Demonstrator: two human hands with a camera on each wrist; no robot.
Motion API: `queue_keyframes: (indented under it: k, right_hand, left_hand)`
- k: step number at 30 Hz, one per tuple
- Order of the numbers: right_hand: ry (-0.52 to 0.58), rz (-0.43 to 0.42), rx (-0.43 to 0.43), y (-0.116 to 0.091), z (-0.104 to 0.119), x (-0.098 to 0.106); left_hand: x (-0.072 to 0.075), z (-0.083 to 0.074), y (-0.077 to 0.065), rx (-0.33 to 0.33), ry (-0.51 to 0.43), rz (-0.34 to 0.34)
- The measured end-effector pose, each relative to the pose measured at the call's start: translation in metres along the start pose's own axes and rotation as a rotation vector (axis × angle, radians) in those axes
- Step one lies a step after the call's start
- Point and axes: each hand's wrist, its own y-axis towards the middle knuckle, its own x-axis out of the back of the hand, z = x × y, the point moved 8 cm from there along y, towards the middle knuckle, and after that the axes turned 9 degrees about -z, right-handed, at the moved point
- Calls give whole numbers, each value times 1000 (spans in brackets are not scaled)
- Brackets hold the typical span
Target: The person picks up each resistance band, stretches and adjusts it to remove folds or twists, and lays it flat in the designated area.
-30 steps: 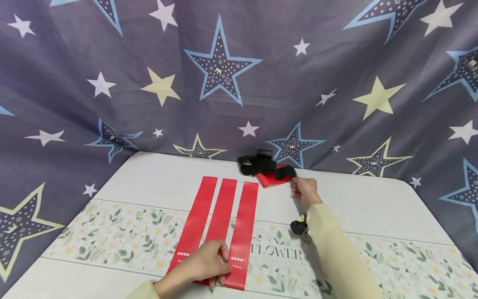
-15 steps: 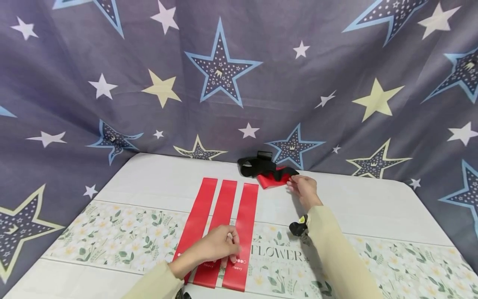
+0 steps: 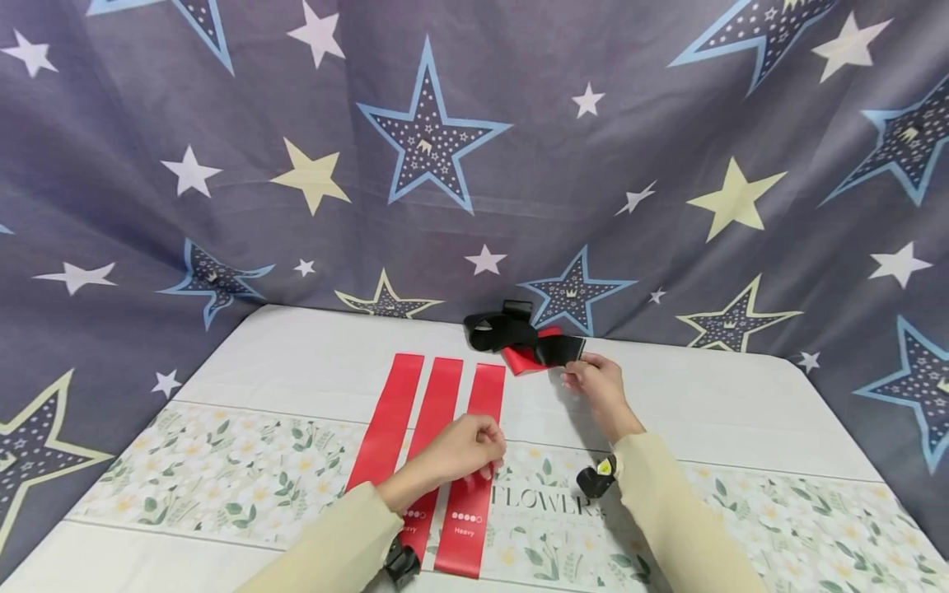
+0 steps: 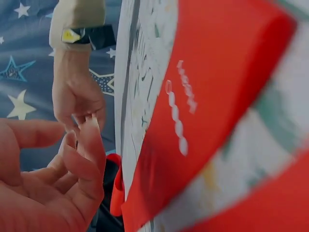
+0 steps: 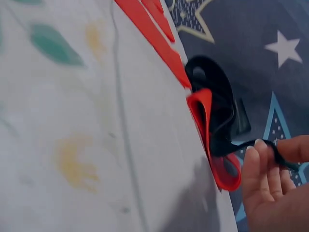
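The right hand [image 3: 602, 389] pinches the end of the black band [image 3: 504, 331], which I see running leftward across a red loop [image 3: 521, 362] near the worktop's [image 3: 315, 356] far edge; the left hand [image 3: 454, 453], loosely curled, holding nothing, hangs above red strips [image 3: 436, 403].

A grey-purple fabric backdrop [image 3: 460, 239], printed with white, yellow and blue-edged stars [image 3: 736, 202], hung in soft folds behind the white counter [image 3: 689, 395]. A floral band [image 3: 245, 461] crossed the counter from side to side, bearing the lettering "FLOWER" [image 3: 544, 501]. Lighting was diffuse.
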Motion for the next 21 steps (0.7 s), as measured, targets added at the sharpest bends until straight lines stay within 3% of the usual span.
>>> queue_keyframes:
  k: [8,15,21]
  right_hand:
    - [22,-5,89,-31,2,0]
    - [-210,-44,313,-54,11,-5]
    - [-400,-10,484,-71,12,-15]
  left_hand:
    - [-10,-10,26,6,-78,-131]
    - [-13,-13,45,46,-306,-237]
    - [-17,-2,54,122,-471,-236]
